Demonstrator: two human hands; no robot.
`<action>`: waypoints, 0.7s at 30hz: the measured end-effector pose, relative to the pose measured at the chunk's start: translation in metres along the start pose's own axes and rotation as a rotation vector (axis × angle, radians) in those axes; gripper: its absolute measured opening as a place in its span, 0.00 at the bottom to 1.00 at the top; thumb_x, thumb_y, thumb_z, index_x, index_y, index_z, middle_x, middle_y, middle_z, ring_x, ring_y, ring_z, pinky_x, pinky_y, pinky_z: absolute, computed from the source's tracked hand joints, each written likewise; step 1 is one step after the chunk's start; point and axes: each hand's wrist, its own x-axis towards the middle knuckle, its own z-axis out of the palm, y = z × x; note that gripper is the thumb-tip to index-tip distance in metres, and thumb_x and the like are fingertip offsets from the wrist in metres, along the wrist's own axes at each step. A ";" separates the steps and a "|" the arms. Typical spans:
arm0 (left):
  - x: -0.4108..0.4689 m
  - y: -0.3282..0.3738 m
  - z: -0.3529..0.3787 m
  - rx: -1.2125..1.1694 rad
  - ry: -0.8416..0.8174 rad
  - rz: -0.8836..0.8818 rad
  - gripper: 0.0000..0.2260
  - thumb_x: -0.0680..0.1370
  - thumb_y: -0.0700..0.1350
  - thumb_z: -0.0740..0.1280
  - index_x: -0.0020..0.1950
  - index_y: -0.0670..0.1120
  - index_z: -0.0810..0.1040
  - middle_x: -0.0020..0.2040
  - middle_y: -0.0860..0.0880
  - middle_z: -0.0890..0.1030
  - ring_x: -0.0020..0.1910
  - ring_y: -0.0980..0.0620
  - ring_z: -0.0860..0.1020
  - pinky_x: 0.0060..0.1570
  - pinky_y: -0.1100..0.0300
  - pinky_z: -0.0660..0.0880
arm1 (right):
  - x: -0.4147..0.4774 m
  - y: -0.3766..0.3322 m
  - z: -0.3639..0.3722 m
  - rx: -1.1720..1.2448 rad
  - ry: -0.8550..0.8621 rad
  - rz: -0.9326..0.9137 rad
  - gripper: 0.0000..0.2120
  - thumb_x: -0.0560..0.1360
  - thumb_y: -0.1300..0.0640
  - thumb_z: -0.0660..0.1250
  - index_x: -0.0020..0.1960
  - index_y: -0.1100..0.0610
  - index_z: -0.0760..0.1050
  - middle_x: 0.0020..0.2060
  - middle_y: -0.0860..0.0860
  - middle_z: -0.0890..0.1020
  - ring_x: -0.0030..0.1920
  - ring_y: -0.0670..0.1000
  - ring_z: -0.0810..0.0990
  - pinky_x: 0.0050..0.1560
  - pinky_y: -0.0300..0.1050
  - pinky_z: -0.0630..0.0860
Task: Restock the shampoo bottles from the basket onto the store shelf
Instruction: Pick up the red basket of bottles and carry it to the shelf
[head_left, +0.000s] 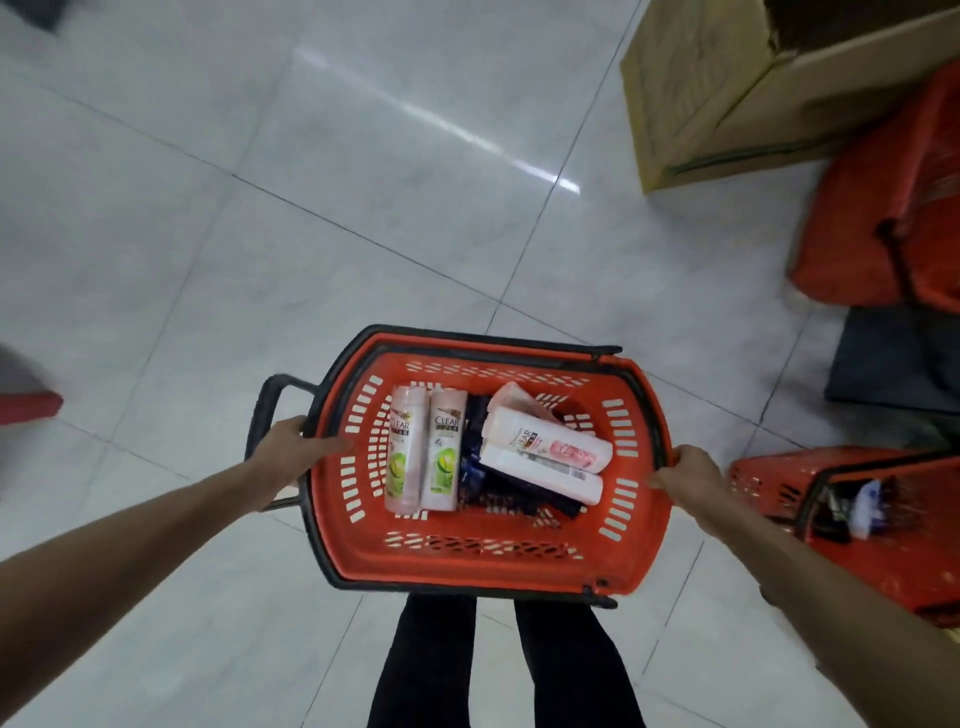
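Observation:
I carry a red plastic basket (639, 525) with black handles above the tiled floor, in front of my legs. My left hand (293, 449) grips its left rim, and my right hand (688, 475) grips its right rim. Inside lie several shampoo bottles: two white ones with green labels (423, 454) side by side on the left, white and pink ones (545, 441) slanted on the right, and dark blue ones (475, 462) underneath. No store shelf is in view.
A second red basket (893, 535) holding a few items stands on the floor at the right. Stacked red baskets (883, 208) and a cardboard box (727, 88) sit at the upper right, with a dark mat (893, 364) below them.

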 end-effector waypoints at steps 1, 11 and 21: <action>-0.024 0.003 -0.025 -0.027 -0.008 -0.006 0.14 0.71 0.50 0.80 0.51 0.50 0.79 0.40 0.50 0.88 0.38 0.48 0.87 0.42 0.52 0.84 | -0.023 -0.019 -0.009 -0.018 -0.015 -0.025 0.12 0.72 0.60 0.76 0.44 0.54 0.71 0.42 0.53 0.82 0.41 0.53 0.82 0.39 0.48 0.81; -0.179 -0.023 -0.205 -0.167 0.101 0.053 0.15 0.74 0.51 0.78 0.52 0.42 0.83 0.40 0.45 0.88 0.38 0.45 0.88 0.40 0.53 0.83 | -0.212 -0.188 -0.047 -0.231 0.047 -0.336 0.10 0.65 0.50 0.76 0.41 0.53 0.79 0.37 0.47 0.85 0.36 0.48 0.85 0.41 0.46 0.84; -0.199 0.007 -0.322 -0.241 0.274 0.124 0.14 0.70 0.45 0.81 0.48 0.38 0.84 0.37 0.43 0.87 0.35 0.43 0.87 0.40 0.52 0.82 | -0.292 -0.354 -0.059 -0.321 0.014 -0.587 0.09 0.68 0.50 0.78 0.42 0.49 0.79 0.35 0.43 0.83 0.32 0.42 0.83 0.29 0.34 0.76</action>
